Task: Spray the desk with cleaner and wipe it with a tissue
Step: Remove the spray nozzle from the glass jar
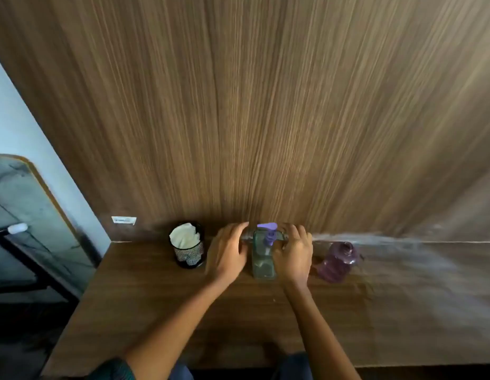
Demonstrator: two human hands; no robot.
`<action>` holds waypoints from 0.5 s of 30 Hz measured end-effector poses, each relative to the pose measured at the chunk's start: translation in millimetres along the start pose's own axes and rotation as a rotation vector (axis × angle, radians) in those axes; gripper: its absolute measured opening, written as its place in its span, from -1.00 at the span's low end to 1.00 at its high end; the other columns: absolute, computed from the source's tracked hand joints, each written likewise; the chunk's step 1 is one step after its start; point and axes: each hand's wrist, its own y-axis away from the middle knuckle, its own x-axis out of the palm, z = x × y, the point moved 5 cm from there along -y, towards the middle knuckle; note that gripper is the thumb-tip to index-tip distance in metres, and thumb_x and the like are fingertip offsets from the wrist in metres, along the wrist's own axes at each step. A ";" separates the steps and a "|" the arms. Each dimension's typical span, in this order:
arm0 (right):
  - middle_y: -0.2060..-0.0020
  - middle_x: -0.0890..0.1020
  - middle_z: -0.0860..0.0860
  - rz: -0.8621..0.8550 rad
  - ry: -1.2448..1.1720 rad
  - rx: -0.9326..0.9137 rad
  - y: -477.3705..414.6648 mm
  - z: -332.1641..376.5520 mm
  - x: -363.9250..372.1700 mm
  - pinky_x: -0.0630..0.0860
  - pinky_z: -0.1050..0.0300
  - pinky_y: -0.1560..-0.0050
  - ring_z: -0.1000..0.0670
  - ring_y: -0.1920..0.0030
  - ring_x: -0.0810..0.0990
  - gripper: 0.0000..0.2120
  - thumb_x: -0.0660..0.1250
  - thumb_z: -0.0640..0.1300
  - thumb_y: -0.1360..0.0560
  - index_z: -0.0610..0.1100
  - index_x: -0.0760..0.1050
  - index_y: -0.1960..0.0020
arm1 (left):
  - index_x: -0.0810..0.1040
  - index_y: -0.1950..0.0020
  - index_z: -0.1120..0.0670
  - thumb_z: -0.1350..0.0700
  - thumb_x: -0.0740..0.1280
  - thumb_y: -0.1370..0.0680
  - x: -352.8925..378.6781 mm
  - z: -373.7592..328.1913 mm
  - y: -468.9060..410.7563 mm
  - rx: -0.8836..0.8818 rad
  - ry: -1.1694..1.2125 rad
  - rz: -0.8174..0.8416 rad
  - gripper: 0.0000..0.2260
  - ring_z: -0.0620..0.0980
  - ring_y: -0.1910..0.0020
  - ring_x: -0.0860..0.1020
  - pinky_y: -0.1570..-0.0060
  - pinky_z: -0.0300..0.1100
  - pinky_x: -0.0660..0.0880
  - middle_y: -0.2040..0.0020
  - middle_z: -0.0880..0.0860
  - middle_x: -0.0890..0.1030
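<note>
A clear cleaner bottle [263, 259] with a purple pump top stands at the back of the wooden desk [161, 311], against the wood wall panel. My left hand [227, 253] rests against its left side and my right hand [293, 256] against its right side, fingers curled around the bottle's shoulders. A black mesh cup [189, 252] left of my left hand holds white tissue [185, 237]. The picture is blurred, so how firmly each hand grips is hard to judge.
A purple translucent bottle [337, 260] stands just right of my right hand. The desk's left edge drops off beside a marble-topped table [21, 204]. A small white plate [123, 220] sits low on the wall panel.
</note>
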 end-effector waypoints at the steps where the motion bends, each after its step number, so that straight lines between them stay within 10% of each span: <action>1: 0.08 0.59 -0.16 -0.005 -0.019 0.013 2.3 -2.3 3.7 0.47 -0.08 0.07 -0.20 0.05 0.50 -0.67 0.33 -0.38 -0.27 -0.25 0.54 -0.04 | 0.45 -0.29 0.08 0.27 0.28 -0.45 6.6 3.0 2.8 -0.046 0.060 0.005 -0.59 0.05 -0.22 0.49 -0.24 -0.13 0.39 -0.22 0.07 0.55; 9: 0.01 0.57 -0.10 -0.034 -0.160 0.067 12.6 -13.9 25.7 0.48 -0.08 -0.04 -0.06 -0.02 0.46 -0.69 0.36 -0.30 -0.37 -0.23 0.49 -0.11 | 0.43 -0.31 0.02 0.05 0.20 -0.48 33.7 9.7 20.9 -0.228 0.506 -0.139 -0.61 -0.16 -0.28 0.44 -0.29 -0.26 0.36 -0.26 -0.08 0.49; 15: 0.00 0.57 -0.09 -0.050 -0.222 0.129 11.3 -13.4 33.9 0.43 -0.07 -0.07 0.00 0.00 0.38 -0.67 0.36 -0.25 -0.41 -0.20 0.49 -0.17 | 0.08 -0.45 -0.09 0.01 0.31 -0.38 58.3 2.7 20.3 -0.276 0.720 0.097 -0.31 -0.46 -0.34 0.21 -0.33 -0.45 0.18 -0.39 -0.27 0.25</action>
